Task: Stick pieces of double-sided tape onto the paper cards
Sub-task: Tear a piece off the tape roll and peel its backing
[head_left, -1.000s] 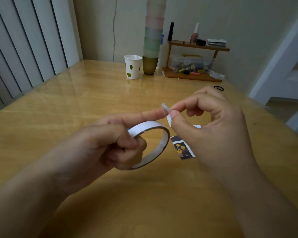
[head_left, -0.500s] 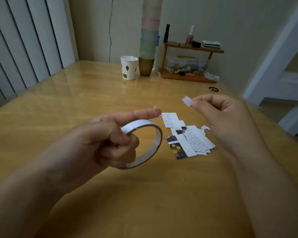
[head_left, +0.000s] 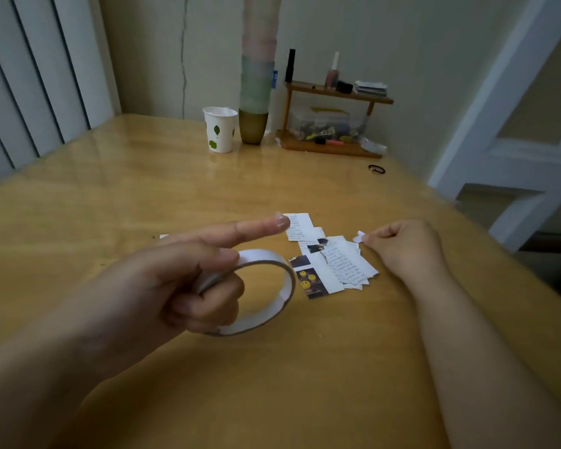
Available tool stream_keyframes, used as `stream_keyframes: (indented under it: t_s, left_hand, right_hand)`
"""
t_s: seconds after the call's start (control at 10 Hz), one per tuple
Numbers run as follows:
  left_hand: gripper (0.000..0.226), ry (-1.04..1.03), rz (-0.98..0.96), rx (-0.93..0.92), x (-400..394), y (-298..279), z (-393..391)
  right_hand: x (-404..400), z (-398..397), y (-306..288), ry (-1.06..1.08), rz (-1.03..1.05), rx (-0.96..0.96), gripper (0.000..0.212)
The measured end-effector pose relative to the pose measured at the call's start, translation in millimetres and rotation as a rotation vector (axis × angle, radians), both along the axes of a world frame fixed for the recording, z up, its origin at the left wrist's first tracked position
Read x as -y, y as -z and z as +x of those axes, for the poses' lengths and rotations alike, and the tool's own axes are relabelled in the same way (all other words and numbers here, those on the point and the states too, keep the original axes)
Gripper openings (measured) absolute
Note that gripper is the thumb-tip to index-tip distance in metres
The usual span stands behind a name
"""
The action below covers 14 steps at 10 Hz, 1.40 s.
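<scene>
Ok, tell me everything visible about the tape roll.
The tape roll is a thin ring, white on its outer face with a grey-brown inner liner, nearly used up. The left hand grips it by its left side, index finger pointing out above it. It hangs tilted above the table, just left of the cards.

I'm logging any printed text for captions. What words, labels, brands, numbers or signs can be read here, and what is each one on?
Nothing here can be quoted.
Small white paper cards on the wooden table: rows of fine print, too small and blurred to read.
Dark picture card: yellow smiley faces, no words.
White paper cup: green leaf pattern only.
White double-sided tape roll held by the left hand: blank.
</scene>
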<state>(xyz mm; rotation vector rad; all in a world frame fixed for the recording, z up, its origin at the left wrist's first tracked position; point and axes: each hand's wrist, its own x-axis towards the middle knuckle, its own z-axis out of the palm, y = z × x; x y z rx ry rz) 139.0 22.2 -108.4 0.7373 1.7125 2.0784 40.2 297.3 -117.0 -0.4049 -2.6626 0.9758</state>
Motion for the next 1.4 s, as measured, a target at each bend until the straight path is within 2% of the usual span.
stream_keyframes:
  t_s: [0.2,0.3,0.5,0.6,0.7,0.8,0.9,1.1,1.3,1.4]
  left_hand:
    - [0.051,-0.032,0.043,0.015,-4,-6,7]
    - [0.051,-0.035,0.052,0.025,-4,-6,8]
    - [0.051,0.002,0.061,0.061,-3,-10,9]
    - [0.050,0.004,0.066,0.072,-3,-11,9]
    - [0.049,0.020,0.079,0.083,-3,-11,10]
    - [0.048,0.020,0.072,0.086,-3,-11,10]
    - [0.046,0.025,0.058,0.083,-3,-13,10]
    - [0.043,0.037,0.069,0.099,-2,-13,8]
    - [0.043,0.024,0.041,0.079,0,-13,8]
    - [0.044,0.014,0.032,0.076,0,-14,8]
  right_hand:
    - [-2,-5,6,0.023,0.089,0.005,0.016]
    - [-1,-6,7,0.029,0.082,0.028,0.020]
    - [2,-4,5,0.016,0.125,-0.060,0.027]
    - [11,3,-7,-0.079,0.174,-0.242,0.026]
    - [32,23,-27,-0.372,0.071,-0.409,0.022]
    - [55,52,-41,-0.752,-0.116,-0.416,0.021]
    - [68,70,-46,-0.971,-0.189,-0.351,0.024]
    - [72,79,-47,-1.020,-0.176,-0.296,0.020]
    - [71,81,-50,-1.023,-0.185,-0.343,0.017]
    - [72,82,-51,-1.019,-0.126,-0.380,0.011]
